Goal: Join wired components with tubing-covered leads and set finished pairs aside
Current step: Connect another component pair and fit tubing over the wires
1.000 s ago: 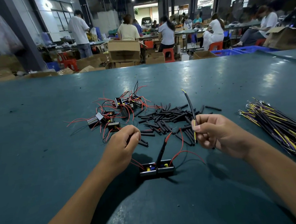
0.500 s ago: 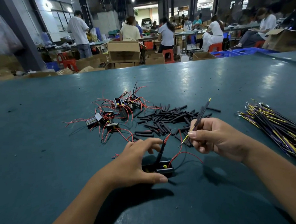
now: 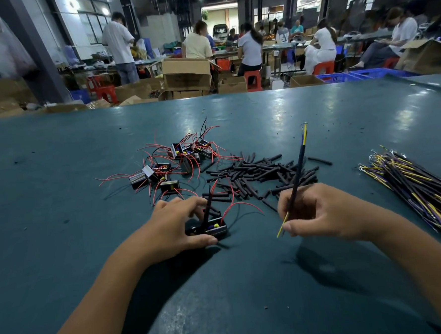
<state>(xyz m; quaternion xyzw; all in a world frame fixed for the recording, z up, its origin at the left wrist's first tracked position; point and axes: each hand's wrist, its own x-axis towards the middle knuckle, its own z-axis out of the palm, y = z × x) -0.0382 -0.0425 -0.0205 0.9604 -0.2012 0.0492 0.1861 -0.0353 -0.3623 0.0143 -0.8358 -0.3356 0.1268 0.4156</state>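
On the green bench, the left hand curls over a black component, thumb along its near side and fingers over the far side, gripping it where it sits on the surface. A black tube stands up from the component beside the fingers, and a red wire loops out to the right of it. The right hand pinches a lead between thumb and fingers; the lead tilts up and away, its dark sleeve running to a yellow and blue tip at the top, and a bare yellow end pokes out below the thumb. Beyond the hands lies a scatter of short black tubing, just right of a cluster of more components tangled in red wires. At the far right of the bench a bundle of leads in yellow, purple and black lies fanned out, well apart from the right hand. Behind the bench, people sit and stand at other tables among cardboard boxes, red stools and blue crates.
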